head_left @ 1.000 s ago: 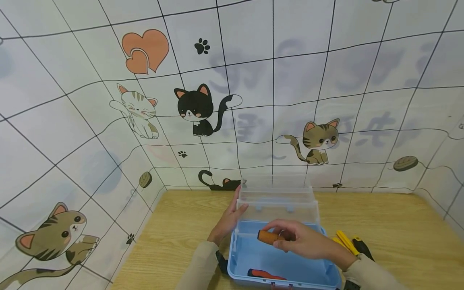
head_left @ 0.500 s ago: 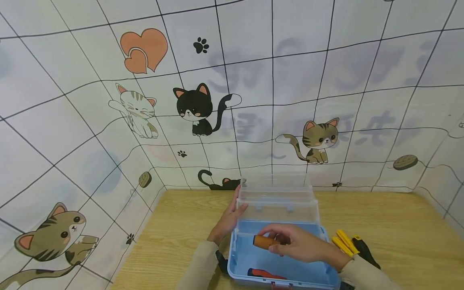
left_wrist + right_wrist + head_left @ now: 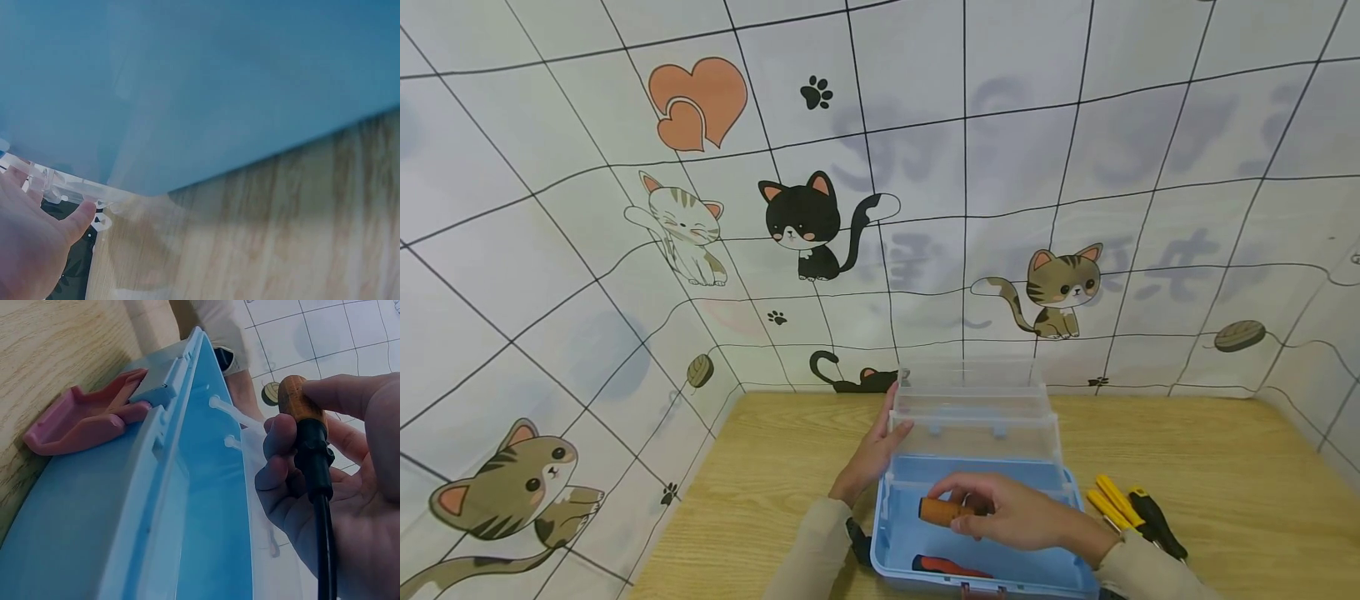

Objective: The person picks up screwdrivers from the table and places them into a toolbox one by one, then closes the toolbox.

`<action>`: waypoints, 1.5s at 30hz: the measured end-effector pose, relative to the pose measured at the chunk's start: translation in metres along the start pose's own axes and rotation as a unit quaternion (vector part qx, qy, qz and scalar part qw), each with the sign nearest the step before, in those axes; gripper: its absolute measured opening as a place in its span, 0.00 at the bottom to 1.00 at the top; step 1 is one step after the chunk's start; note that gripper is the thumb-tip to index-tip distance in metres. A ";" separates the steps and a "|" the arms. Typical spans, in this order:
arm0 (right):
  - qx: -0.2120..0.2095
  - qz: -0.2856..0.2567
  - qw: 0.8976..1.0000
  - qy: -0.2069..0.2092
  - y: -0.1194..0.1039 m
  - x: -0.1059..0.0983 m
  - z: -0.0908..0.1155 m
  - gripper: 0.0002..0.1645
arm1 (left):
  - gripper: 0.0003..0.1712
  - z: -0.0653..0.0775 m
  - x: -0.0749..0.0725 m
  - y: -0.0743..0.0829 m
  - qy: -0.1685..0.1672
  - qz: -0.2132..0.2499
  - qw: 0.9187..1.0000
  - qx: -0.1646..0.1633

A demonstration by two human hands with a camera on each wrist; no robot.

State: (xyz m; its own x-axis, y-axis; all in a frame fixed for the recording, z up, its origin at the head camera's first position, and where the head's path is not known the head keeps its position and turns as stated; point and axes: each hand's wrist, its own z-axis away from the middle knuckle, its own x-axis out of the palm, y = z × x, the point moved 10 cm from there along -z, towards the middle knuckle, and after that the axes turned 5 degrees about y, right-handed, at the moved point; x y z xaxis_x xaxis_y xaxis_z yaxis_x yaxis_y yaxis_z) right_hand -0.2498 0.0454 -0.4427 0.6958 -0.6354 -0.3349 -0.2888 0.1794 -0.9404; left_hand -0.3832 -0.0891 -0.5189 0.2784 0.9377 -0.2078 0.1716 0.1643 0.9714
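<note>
While L hand (image 3: pixel 872 454) holds lid (image 3: pixel 973 433), R hand (image 3: pixel 1011 510) — w/ tool (image 3: pixel 938 511) — is lower now.

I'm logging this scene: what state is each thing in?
Blue box: open
Clear lid: raised, gripped by the left hand
Pink latch: unfastened
Orange handle: held in the right hand
Red handle: lying inside the box
Yellow handles: lying on the table
Black handle: lying beside them

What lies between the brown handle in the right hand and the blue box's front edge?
In the head view, a red-and-black tool lies between them, inside the blue box.
</note>
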 end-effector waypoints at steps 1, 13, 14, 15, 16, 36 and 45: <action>0.001 0.000 1.000 -0.001 0.001 0.000 0.000 0.20 | 0.40 0.000 0.000 0.000 0.000 0.000 1.000 -0.001; 0.003 -0.003 1.000 -0.014 0.004 0.011 -0.001 0.19 | 0.39 0.000 0.001 -0.002 -0.004 0.015 1.000 -0.007; 0.001 0.000 1.000 -0.015 0.005 0.012 -0.001 0.19 | 0.40 0.000 0.001 -0.001 -0.004 0.016 1.000 -0.007; 0.001 0.002 1.000 -0.015 0.006 0.013 -0.001 0.19 | 0.40 0.000 0.001 -0.001 -0.004 0.016 1.000 -0.007; 0.001 0.005 1.000 -0.016 0.007 0.013 -0.001 0.19 | 0.39 0.000 0.002 0.000 -0.004 0.017 1.000 -0.006; -0.004 0.024 0.998 -0.066 0.020 0.027 -0.004 0.17 | 0.38 0.002 0.000 0.001 0.006 0.009 1.000 -0.018; 0.016 0.044 0.996 -0.072 0.027 0.028 -0.005 0.17 | 0.39 0.002 -0.001 -0.001 0.010 0.004 1.000 -0.018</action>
State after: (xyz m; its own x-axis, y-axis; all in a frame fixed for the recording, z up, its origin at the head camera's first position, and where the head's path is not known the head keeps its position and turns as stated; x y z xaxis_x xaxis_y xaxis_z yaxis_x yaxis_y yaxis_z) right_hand -0.2416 0.0284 -0.4777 0.7561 -0.5028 -0.4189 -0.3330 0.2554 -0.9077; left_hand -0.3823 -0.0909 -0.5198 0.2609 0.9448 -0.1980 0.1348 0.1675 0.9766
